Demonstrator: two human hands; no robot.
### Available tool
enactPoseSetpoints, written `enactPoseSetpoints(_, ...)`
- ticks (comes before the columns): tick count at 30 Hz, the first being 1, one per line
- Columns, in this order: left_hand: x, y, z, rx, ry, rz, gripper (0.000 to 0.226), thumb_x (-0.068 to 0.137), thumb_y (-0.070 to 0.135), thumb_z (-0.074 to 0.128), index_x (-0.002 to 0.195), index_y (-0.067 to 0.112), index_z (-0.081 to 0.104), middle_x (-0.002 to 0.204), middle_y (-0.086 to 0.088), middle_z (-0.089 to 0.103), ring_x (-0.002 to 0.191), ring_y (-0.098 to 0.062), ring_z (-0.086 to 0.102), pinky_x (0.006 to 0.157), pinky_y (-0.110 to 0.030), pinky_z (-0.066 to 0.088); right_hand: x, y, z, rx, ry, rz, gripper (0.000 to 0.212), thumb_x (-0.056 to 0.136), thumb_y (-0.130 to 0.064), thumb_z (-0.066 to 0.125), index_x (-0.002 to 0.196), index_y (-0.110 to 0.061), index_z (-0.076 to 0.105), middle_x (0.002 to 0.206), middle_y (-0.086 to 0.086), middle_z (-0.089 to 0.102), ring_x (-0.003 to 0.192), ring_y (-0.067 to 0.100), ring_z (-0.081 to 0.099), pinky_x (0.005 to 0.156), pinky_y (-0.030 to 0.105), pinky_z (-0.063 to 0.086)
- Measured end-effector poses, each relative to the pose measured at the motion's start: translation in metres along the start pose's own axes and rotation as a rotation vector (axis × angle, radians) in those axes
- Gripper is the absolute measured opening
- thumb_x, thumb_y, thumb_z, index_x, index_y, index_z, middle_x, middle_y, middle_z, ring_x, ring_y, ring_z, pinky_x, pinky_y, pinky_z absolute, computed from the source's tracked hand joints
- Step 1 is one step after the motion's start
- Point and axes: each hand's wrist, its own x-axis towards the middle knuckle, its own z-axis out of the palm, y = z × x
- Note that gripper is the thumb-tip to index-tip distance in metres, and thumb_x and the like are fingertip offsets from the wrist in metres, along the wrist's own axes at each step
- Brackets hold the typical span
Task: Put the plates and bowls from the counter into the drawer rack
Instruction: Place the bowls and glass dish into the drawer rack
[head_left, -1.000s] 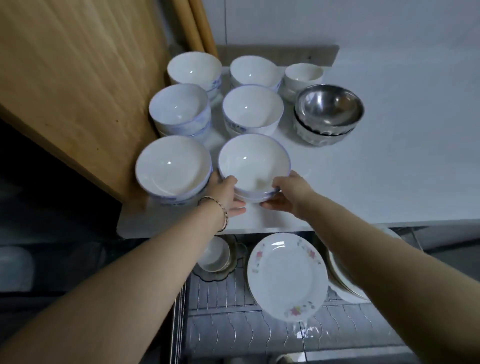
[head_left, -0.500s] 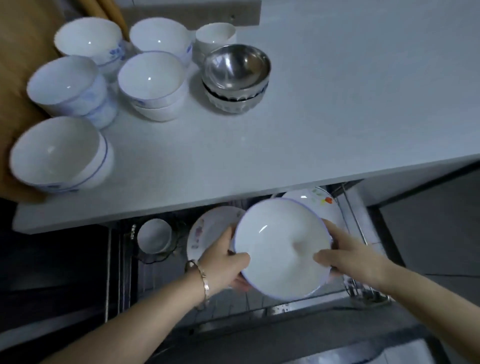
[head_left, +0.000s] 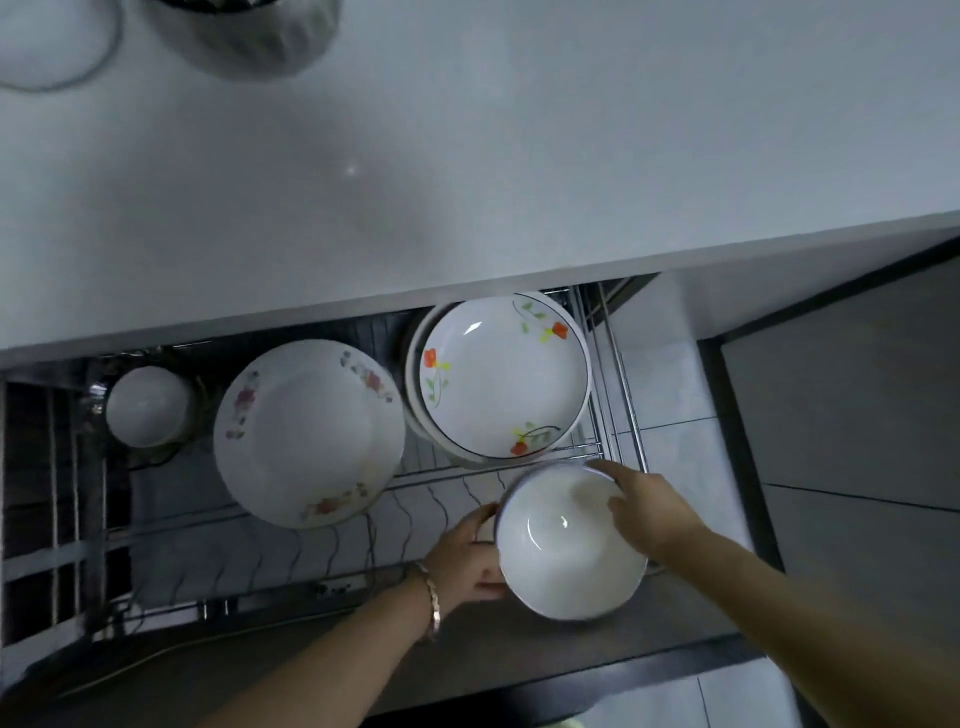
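Note:
A white bowl with a blue rim (head_left: 563, 551) is held low over the front right of the wire drawer rack (head_left: 322, 551). My left hand (head_left: 467, 558) grips its left side and my right hand (head_left: 649, 512) holds its far right rim. Whether the bowl rests on the wires is unclear. Behind it in the rack lean a pink-flowered plate (head_left: 306, 431) and a stack of orange-flowered plates (head_left: 498, 374). A small white bowl (head_left: 148, 405) sits at the rack's back left. The white counter (head_left: 467, 156) overhangs the drawer.
At the top left edge of the counter show parts of a white bowl (head_left: 52, 47) and a blurred stack of bowls (head_left: 249, 36). Grey floor tiles (head_left: 841, 415) lie to the right of the open drawer. The dark drawer front (head_left: 363, 654) runs below my arms.
Both hands lifted the bowl off the counter and carried it down into the drawer's front right. The view tilted down, so most counter bowls left the frame.

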Motion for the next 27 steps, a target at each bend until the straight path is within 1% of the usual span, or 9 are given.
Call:
enactPoseSetpoints(4,0.047,-0.002,-0.007,-0.369,0.235,-0.165,0.031,0.097,0.001,0.038,0.127,-0.003,0.047,0.137,-0.025,0.048,0.114,-0.032,0.053,0.100,-0.043,0.041,0.028,0.012,0.000,-0.045,-0.024,-0.004,0.057,0.090,-0.003,0.040,0.141,-0.027,0.040,0.128,0.015,0.059,0.110,0.030,0.059,0.087,0.030,0.048)
enactPoseSetpoints(5,0.060,0.000,-0.010,-0.459,0.278,-0.188,0.030,0.099,0.003,0.033,0.123,-0.005,0.048,0.142,-0.024,0.044,0.120,-0.033,0.050,0.102,-0.042,0.039,0.033,0.013,0.002,-0.052,-0.023,-0.007,0.057,0.089,-0.002,0.041,0.141,-0.027,0.040,0.128,0.015,0.059,0.110,0.030,0.059,0.088,0.030,0.048)
enactPoseSetpoints(7,0.086,0.003,-0.017,-0.614,0.333,-0.183,0.037,0.100,0.003,0.029,0.136,-0.005,0.038,0.147,-0.020,0.039,0.132,-0.033,0.043,0.108,-0.042,0.035,0.043,0.014,0.005,-0.090,-0.023,-0.026,0.058,0.088,-0.001,0.041,0.141,-0.026,0.040,0.125,0.015,0.061,0.110,0.031,0.059,0.088,0.031,0.047)
enactPoseSetpoints(11,0.122,0.013,-0.016,-0.666,0.310,-0.136,0.042,0.101,0.009,0.029,0.142,0.003,0.033,0.148,-0.016,0.039,0.135,-0.030,0.041,0.108,-0.042,0.034,0.055,0.016,0.009,-0.111,-0.011,-0.041,0.059,0.088,0.000,0.041,0.140,-0.028,0.040,0.124,0.015,0.061,0.110,0.032,0.059,0.089,0.034,0.049)
enactPoseSetpoints(16,0.139,0.015,-0.017,-0.584,0.339,-0.116,0.038,0.100,0.012,0.033,0.134,0.002,0.046,0.137,-0.019,0.052,0.111,-0.030,0.060,0.086,-0.036,0.044,0.058,0.022,0.013,-0.099,-0.002,-0.048,0.060,0.087,0.000,0.042,0.139,-0.030,0.041,0.124,0.014,0.061,0.111,0.033,0.058,0.088,0.034,0.048)
enactPoseSetpoints(19,0.142,0.016,-0.017,-0.552,0.370,-0.108,0.036,0.100,0.013,0.036,0.132,0.001,0.048,0.124,-0.019,0.060,0.075,-0.023,0.063,0.079,-0.035,0.047,0.061,0.025,0.014,-0.094,0.001,-0.054,0.061,0.084,0.000,0.043,0.136,-0.033,0.045,0.121,0.013,0.063,0.109,0.034,0.057,0.085,0.031,0.047)
enactPoseSetpoints(22,0.145,0.015,-0.018,-0.554,0.362,-0.093,0.036,0.100,0.011,0.036,0.131,-0.001,0.048,0.114,-0.019,0.063,0.081,-0.028,0.064,0.080,-0.036,0.047,0.063,0.026,0.014,-0.092,0.000,-0.055,0.062,0.083,0.000,0.043,0.135,-0.034,0.046,0.120,0.012,0.064,0.108,0.034,0.058,0.083,0.030,0.047)
enactPoseSetpoints(25,0.148,0.015,-0.021,-0.554,0.359,-0.089,0.034,0.099,0.007,0.037,0.129,-0.002,0.049,0.086,-0.014,0.064,0.075,-0.026,0.063,0.080,-0.036,0.048,0.066,0.028,0.016,-0.092,-0.004,-0.053,0.062,0.082,0.000,0.043,0.134,-0.033,0.046,0.118,0.013,0.064,0.107,0.034,0.058,0.083,0.032,0.048)
enactPoseSetpoints(27,0.148,0.015,-0.023,-0.552,0.365,-0.088,0.033,0.098,0.005,0.038,0.128,-0.003,0.049,0.086,-0.015,0.064,0.075,-0.027,0.063,0.078,-0.035,0.049,0.067,0.028,0.018,-0.103,-0.007,-0.050,0.061,0.082,0.000,0.043,0.134,-0.032,0.047,0.117,0.014,0.064,0.107,0.034,0.058,0.084,0.034,0.049)
